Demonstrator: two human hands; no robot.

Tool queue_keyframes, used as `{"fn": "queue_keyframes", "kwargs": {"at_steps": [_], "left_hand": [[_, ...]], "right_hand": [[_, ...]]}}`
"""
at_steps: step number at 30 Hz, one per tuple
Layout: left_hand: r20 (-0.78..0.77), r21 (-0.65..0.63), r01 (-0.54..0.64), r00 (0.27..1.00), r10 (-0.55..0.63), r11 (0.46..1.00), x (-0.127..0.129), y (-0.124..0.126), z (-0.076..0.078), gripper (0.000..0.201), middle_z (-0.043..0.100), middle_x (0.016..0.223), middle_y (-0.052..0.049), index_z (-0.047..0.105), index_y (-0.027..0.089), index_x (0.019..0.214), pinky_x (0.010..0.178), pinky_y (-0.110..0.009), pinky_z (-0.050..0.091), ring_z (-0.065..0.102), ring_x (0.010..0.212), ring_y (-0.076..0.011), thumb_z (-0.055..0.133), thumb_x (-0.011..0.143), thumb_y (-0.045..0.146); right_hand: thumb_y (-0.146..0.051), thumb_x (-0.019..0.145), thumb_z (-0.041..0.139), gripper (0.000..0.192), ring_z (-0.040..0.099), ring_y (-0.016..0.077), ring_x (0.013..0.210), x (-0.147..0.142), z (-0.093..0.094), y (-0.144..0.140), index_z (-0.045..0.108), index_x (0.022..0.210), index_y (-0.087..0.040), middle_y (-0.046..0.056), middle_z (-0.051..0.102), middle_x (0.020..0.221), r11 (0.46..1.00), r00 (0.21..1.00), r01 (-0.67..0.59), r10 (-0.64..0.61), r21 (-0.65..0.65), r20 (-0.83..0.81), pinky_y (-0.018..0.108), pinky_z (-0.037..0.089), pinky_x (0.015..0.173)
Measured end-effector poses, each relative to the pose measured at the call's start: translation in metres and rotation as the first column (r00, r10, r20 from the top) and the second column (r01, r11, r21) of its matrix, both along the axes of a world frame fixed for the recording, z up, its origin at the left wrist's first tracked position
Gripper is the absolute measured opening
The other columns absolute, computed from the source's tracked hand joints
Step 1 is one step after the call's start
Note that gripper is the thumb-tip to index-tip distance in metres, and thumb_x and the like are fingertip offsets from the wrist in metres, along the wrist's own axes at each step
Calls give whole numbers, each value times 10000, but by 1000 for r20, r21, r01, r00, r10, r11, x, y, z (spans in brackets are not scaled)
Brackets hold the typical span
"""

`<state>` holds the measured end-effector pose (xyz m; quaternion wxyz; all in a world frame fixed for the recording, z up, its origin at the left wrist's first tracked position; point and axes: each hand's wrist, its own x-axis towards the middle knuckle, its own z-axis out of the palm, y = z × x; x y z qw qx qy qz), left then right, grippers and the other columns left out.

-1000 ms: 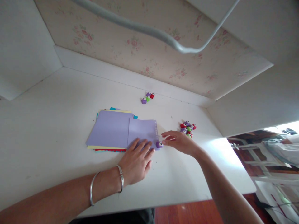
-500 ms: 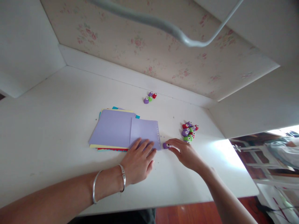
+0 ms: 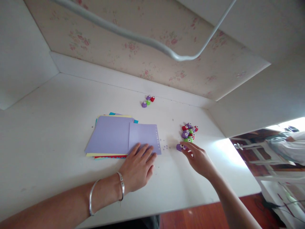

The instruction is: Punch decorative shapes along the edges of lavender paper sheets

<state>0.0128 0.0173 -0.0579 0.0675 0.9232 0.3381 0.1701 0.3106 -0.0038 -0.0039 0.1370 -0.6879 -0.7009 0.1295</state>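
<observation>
1. Pressing flat, left hand (image 3: 138,165) lies open on near corner of lilac sheet (image 3: 143,140), bangles on that wrist.
2. Right hand (image 3: 199,157) pinches purple punch (image 3: 179,147) at its fingertips, on white table (image 3: 59,127).
3. Sheet's hand-side edge already shows a punched row; lilac bits (image 3: 165,147) lie between the hands.
4. Just beyond right hand: punch pile (image 3: 189,132), looks unused.
5. Farther: three punches (image 3: 147,101) by wall.
</observation>
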Motion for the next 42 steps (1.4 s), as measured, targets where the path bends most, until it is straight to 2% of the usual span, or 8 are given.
{"fn": "queue_keyframes", "kwargs": {"at_steps": [8, 12, 19, 23, 30, 35, 39, 42], "left_hand": [[-20, 34, -85, 996, 86, 996, 1, -3, 0, 475, 437, 1489, -61, 544, 251, 1361, 1199, -520, 164, 346, 1399, -278, 379, 985, 490], [-26, 53, -100, 994, 102, 994, 2, -3, -1, 494, 426, 1500, -69, 546, 237, 1361, 1196, -526, 174, 337, 1408, -291, 377, 981, 504], [-22, 62, -97, 995, 98, 993, 2, -3, 0, 487, 431, 1494, -72, 551, 238, 1355, 1195, -523, 175, 334, 1407, -292, 385, 980, 501], [-35, 50, -80, 996, 81, 996, 1, -3, -1, 484, 431, 1493, -65, 542, 243, 1358, 1199, -520, 163, 330, 1408, -285, 374, 986, 501], [-39, 58, -76, 996, 78, 995, 1, -2, -3, 481, 428, 1494, -51, 531, 255, 1364, 1202, -520, 144, 319, 1414, -277, 346, 995, 501], [-41, 57, -81, 996, 83, 995, 2, -2, -2, 470, 429, 1493, -50, 545, 257, 1349, 1204, -512, 153, 325, 1409, -273, 351, 994, 494], [-39, 63, -80, 996, 83, 995, 2, -3, -1, 467, 434, 1488, -52, 552, 255, 1343, 1205, -510, 155, 328, 1405, -272, 360, 992, 494], [-34, 64, -80, 996, 82, 995, 2, -3, -1, 464, 439, 1483, -53, 557, 254, 1341, 1207, -505, 157, 328, 1405, -272, 381, 986, 495]], "right_hand": [[-340, 969, 454, 331, 718, 201, 786, 20, -17, -14, 653, 1222, -268, 87, 685, 1231, 998, 994, 33, -39, 62, 98, 352, 579, 723], [-335, 982, 438, 325, 724, 216, 838, 14, -17, -15, 647, 1220, -260, 85, 672, 1258, 998, 991, 36, -41, 47, 127, 365, 578, 752], [-350, 993, 423, 339, 707, 228, 957, -2, -12, -11, 628, 1246, -256, 82, 668, 1253, 1000, 1000, 9, -9, 16, 28, 357, 571, 805], [-331, 997, 416, 338, 690, 239, 1023, -10, -9, -5, 627, 1246, -245, 80, 672, 1255, 999, 999, -13, 12, 31, 30, 377, 553, 869], [-346, 990, 433, 332, 717, 199, 825, 1, -13, -8, 627, 1245, -259, 86, 672, 1257, 1000, 997, 14, -16, 23, 75, 346, 570, 733], [-357, 986, 446, 325, 715, 184, 781, 15, -19, -20, 645, 1229, -271, 78, 688, 1227, 997, 996, 21, -27, 74, 85, 328, 571, 706], [-379, 988, 443, 328, 712, 176, 761, 29, -13, -29, 643, 1227, -277, 67, 705, 1181, 992, 995, 31, -42, 120, 96, 308, 566, 673], [-398, 985, 444, 327, 702, 169, 717, 45, -7, -31, 654, 1199, -266, 66, 720, 1130, 982, 987, 92, -113, 166, 119, 310, 562, 674]]}}
